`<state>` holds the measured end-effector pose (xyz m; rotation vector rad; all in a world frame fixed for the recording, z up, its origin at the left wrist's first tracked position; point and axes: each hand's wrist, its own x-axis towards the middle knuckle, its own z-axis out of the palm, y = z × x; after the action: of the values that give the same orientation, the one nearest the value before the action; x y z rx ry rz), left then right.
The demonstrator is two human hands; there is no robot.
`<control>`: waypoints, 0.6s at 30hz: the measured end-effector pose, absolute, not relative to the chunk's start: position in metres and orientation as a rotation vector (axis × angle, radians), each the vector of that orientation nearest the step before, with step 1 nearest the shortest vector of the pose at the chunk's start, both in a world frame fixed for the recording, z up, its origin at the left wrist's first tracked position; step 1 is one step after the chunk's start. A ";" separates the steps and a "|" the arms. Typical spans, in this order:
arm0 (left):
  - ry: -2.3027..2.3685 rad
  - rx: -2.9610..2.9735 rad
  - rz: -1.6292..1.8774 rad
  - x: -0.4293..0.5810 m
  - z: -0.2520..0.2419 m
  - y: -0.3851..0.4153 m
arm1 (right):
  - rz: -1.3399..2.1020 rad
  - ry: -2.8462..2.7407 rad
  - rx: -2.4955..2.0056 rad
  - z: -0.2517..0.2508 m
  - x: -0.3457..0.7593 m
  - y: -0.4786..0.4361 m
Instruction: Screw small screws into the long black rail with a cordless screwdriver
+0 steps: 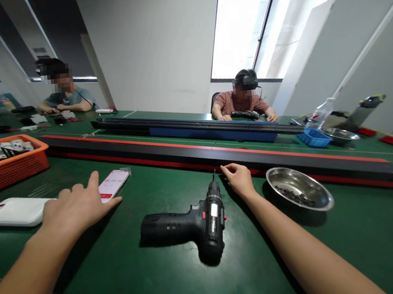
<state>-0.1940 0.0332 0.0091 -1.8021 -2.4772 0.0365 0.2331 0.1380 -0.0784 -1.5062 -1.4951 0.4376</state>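
Observation:
My left hand [74, 207] lies flat on the green table, fingers stretched out, its fingertips on a phone [114, 183] with a lit pink-and-white screen. My right hand [239, 179] rests with curled fingers against the near edge of a long black rail with a red stripe [190, 154]; I cannot see anything in it. A black cordless drill [190, 225] lies on its side between my arms, its bit pointing toward the rail. A steel bowl [299, 187] holding several small dark screws sits just right of my right wrist.
A white flat device [13, 212] lies left of my left hand. An orange basket [6, 162] with parts stands at the far left. A second black-and-blue rail [208, 129], a blue tray [314, 138] and another steel bowl [342, 134] lie beyond. Two people sit across the table.

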 end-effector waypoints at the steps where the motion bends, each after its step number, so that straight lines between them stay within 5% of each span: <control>1: -2.485 -1.833 0.059 -0.202 0.006 0.029 | 0.426 -1.501 -1.507 -0.078 0.233 0.138; 18: -2.323 -1.753 -0.193 -0.269 -0.023 0.042 | 0.480 -1.518 -1.481 -0.078 0.233 0.139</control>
<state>-0.2695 0.0425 -0.0235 -1.7533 -2.3227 -0.1925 0.2332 0.1388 -0.0776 -1.4811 -1.5179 0.4802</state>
